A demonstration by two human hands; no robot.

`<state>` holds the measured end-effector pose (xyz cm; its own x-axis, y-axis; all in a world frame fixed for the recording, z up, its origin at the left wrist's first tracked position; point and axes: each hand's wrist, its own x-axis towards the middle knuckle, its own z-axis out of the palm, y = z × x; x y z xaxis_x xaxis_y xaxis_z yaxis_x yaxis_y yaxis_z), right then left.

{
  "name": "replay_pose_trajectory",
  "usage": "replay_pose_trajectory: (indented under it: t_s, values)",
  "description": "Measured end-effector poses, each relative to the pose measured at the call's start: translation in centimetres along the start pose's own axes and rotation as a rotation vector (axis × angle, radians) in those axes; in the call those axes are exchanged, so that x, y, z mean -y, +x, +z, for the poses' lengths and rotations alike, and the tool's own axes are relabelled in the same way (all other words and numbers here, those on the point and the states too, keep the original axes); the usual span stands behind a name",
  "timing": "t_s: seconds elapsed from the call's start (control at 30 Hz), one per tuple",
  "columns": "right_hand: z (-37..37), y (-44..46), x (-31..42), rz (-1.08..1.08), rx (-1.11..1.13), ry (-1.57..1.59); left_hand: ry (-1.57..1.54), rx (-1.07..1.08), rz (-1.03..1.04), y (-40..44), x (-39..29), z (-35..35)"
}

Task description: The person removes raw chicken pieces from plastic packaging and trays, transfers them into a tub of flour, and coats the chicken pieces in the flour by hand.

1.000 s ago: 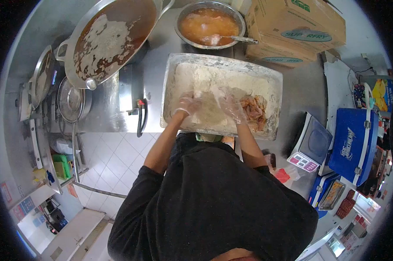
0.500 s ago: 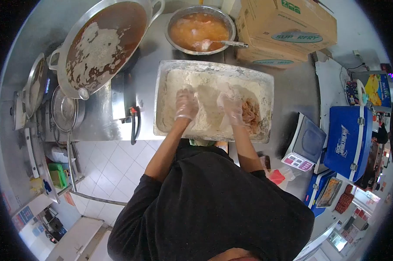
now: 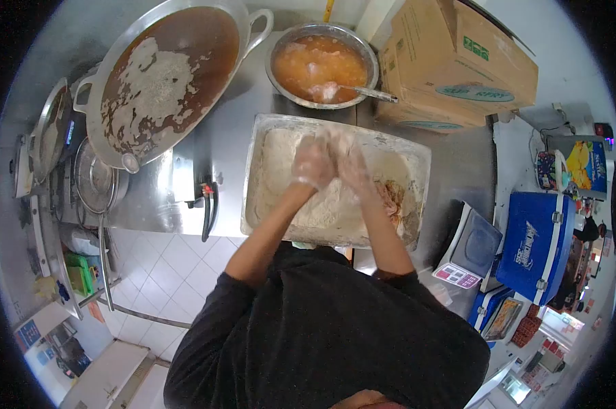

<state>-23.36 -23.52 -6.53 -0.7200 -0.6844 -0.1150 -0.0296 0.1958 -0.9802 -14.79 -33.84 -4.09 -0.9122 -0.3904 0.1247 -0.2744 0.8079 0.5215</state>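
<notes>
My left hand [image 3: 313, 163] and my right hand [image 3: 352, 165], in clear plastic gloves dusted with flour, are close together over a large metal tray [image 3: 248, 204]. Pale flour [image 3: 325, 210] covers much of the tray's bottom. The fingers of both hands curl toward each other, partly blurred; whatever lies between them is hidden. Beside my right wrist, pieces of raw meat [image 3: 392, 199] lie in the tray's right part.
Behind the tray stands a bowl of orange liquid [image 3: 318, 65] with a metal utensil [image 3: 376, 93] in it. A wide pan of brown oil [image 3: 209, 54] is at upper left. Cardboard boxes [image 3: 485, 71], a scale [image 3: 475, 242] and a blue cooler [image 3: 533, 238] are on the right.
My hands have risen from the flour and come together near the tray's middle. They were apart, fingers down in the flour. The view has shifted slightly.
</notes>
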Motion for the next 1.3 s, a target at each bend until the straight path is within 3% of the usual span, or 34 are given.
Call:
replay_pose_trajectory:
  t_s: [0.03, 0.1, 0.13, 0.17, 0.27, 0.37, 0.47, 0.53, 0.6, 0.63, 0.67, 0.7, 0.73, 0.77, 0.8, 0.83, 0.87, 0.9, 0.93, 0.97, 1.03, 1.07, 1.13, 1.17, 1.2, 1.27, 1.3]
  values:
    - [0.3, 2.9, 1.1, -0.161, -0.017, 0.261, -0.115, -0.108, -0.058, 2.7, -0.8, -2.3]
    - [-0.9, 9.9, 2.7, -0.448, -0.061, 0.004, -0.057, -0.110, -0.022, 9.3, 0.8, -2.9]
    - [-2.5, 13.4, 3.3, -0.554, -0.077, -0.519, -0.086, -0.056, -0.045, 12.7, 1.7, -3.3]
    - [-3.2, 16.1, 3.3, -0.563, -0.106, -0.640, -0.131, 0.010, -0.063, 15.5, 2.2, -4.0]
    - [-3.7, 21.1, 7.3, -0.417, 0.045, -0.701, -0.169, 0.163, -0.112, 22.0, 4.5, -3.9]
    - [-3.6, 25.6, 4.1, -0.325, 0.084, -0.911, -0.063, 0.221, -0.130, 24.0, 6.3, -1.8]
    - [-3.5, 26.4, 3.8, 0.017, 0.114, -0.909, -0.103, 0.384, -0.231, 23.8, 7.5, -0.4]
    - [-4.0, 23.3, 6.4, -0.232, -0.085, -0.965, 0.015, 0.100, 0.051, 21.4, 8.7, -0.4]
    - [-3.8, 17.2, 11.0, -0.257, -0.136, -0.817, -0.172, 0.021, 0.004, 16.6, 7.7, -3.6]
    - [-3.4, 13.9, 11.3, -0.234, -0.112, -0.676, -0.414, 0.081, -0.187, 12.9, 5.9, -6.6]
    - [-3.0, 10.6, 11.7, -0.209, -0.092, -0.535, -0.579, -0.038, -0.229, 8.4, 4.9, -7.3]
    - [-2.5, 8.1, 9.1, -0.258, -0.100, -0.425, -0.478, -0.097, -0.294, 4.2, 5.1, -6.2]
    - [-1.9, 6.6, 7.9, 0.076, 0.124, -0.580, -0.287, 0.163, -0.400, 0.7, 4.3, -7.7]
    - [-1.3, 5.2, 6.8, 0.366, 0.414, -0.793, -0.163, 0.058, -0.149, -4.7, 5.6, -5.6]
    - [-0.3, 3.6, 3.5, 0.460, 0.600, -0.908, -0.013, 0.230, -0.241, -8.3, 5.0, -5.0]
    - [0.8, 2.4, -1.2, 0.211, 0.378, -0.954, 0.150, 0.419, -0.303, -11.9, 4.4, -4.4]
    - [2.0, 1.9, -6.3, -0.084, 0.071, -0.956, 0.413, 0.517, -0.136, -16.5, 6.8, -0.4]
    - [3.4, 1.7, -9.1, -0.287, -0.189, -0.952, 0.390, 0.437, -0.100, -18.4, 7.0, 0.5]
    - [5.1, 1.7, -9.1, -0.261, -0.314, -0.953, 0.371, 0.356, -0.065, -19.8, 7.2, 1.0]
    - [6.4, 1.2, -10.1, -0.287, -0.260, -1.067, 0.351, 0.278, -0.031, -20.8, 7.3, 1.0]
    - [8.1, -2.1, -12.7, -0.310, -0.150, -1.305, 0.221, 0.357, -0.232, -20.3, 5.9, 0.4]
    - [7.9, -2.9, -11.9, -0.279, 0.098, -1.264, 0.153, 0.385, -0.321, -19.4, 5.6, 0.4]
    - [7.0, -4.8, -9.5, -0.203, 0.592, -1.146, 0.091, 0.148, -0.240, -20.0, 6.4, 1.7]
    - [7.0, -4.3, -10.5, -0.144, 0.656, -0.774, 0.067, 0.021, -0.202, -20.0, 7.0, 2.0]
    - [7.1, -3.2, -13.1, -0.086, 0.709, -0.398, 0.091, 0.060, -0.225, -19.8, 6.8, 1.3]
    - [7.6, -0.3, -12.2, -0.231, 0.598, -0.299, 0.134, 0.152, -0.270, -19.5, 5.9, -0.3]
    - [7.7, 1.9, -7.7, -0.434, 0.431, -0.575, 0.155, 0.169, -0.285, -19.5, 6.2, 0.0]
